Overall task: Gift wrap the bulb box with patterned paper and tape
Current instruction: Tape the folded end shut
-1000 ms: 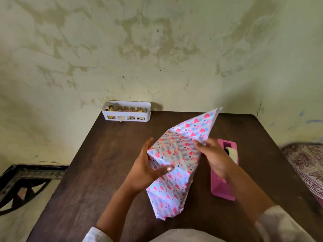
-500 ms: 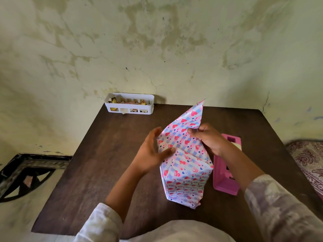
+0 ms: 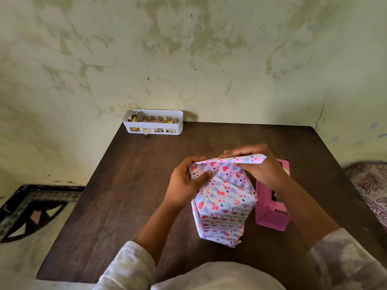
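Both hands grip the wrapped box (image 3: pixel 225 204): left hand (image 3: pixel 186 183) clasps its side, right hand (image 3: pixel 259 167) pinches the top flap.

**What I cannot see**

The bulb box itself is fully covered by the patterned paper (image 3: pixel 225 197). My right hand (image 3: pixel 261 170) and forearm hide part of the pink tape dispenser (image 3: pixel 270 214). The scraps inside the white basket (image 3: pixel 154 124) are too small to identify. My sleeves run off the bottom edge.
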A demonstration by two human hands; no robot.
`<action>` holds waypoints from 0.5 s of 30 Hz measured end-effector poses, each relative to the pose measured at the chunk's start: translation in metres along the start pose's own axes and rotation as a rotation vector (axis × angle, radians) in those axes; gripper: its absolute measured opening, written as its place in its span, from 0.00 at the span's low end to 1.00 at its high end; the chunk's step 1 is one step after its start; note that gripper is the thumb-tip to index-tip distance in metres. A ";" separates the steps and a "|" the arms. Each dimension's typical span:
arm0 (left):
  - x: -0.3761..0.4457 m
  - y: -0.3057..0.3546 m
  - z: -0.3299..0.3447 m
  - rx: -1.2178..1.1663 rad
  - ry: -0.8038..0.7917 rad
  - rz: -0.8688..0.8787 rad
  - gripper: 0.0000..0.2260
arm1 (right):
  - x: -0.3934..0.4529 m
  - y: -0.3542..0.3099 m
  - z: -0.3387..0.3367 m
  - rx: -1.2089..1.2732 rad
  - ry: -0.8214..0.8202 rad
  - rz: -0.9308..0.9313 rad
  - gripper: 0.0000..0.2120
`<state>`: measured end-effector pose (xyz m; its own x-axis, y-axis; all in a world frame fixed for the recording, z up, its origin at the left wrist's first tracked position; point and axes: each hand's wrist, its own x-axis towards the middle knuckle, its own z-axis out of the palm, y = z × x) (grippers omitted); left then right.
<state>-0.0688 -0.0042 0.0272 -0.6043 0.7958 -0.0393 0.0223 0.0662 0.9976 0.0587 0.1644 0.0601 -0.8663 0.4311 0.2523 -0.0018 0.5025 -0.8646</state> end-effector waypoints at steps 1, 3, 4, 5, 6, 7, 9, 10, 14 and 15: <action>0.000 0.000 0.000 0.008 0.008 0.000 0.12 | -0.002 -0.001 0.000 -0.059 -0.014 -0.055 0.12; 0.004 -0.002 0.000 0.037 0.022 0.008 0.12 | -0.006 -0.002 -0.003 -0.142 -0.023 -0.100 0.12; 0.004 -0.004 0.000 0.059 0.036 0.018 0.11 | -0.010 -0.001 -0.004 -0.168 -0.029 -0.096 0.12; 0.005 -0.006 0.000 0.085 0.056 0.041 0.11 | -0.013 -0.002 -0.005 -0.196 -0.031 -0.097 0.13; 0.006 -0.007 0.000 0.111 0.076 0.065 0.11 | -0.016 -0.002 -0.004 -0.234 -0.038 -0.118 0.13; 0.007 -0.009 0.000 0.133 0.089 0.076 0.10 | -0.019 -0.001 -0.004 -0.271 -0.047 -0.142 0.14; 0.009 -0.011 0.001 0.177 0.103 0.091 0.08 | -0.025 0.001 -0.003 -0.325 -0.057 -0.161 0.16; 0.009 -0.011 0.001 0.201 0.115 0.108 0.07 | -0.029 0.002 -0.003 -0.347 -0.056 -0.164 0.17; 0.006 -0.012 0.001 0.366 0.170 0.248 0.06 | -0.046 0.006 0.002 -0.368 -0.029 -0.166 0.20; 0.007 -0.012 0.000 0.426 0.192 0.280 0.06 | -0.049 0.005 0.003 -0.373 -0.028 -0.166 0.20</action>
<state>-0.0732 0.0002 0.0153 -0.6622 0.6967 0.2757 0.5000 0.1368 0.8552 0.0995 0.1434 0.0420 -0.8829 0.3029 0.3588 0.0339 0.8032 -0.5948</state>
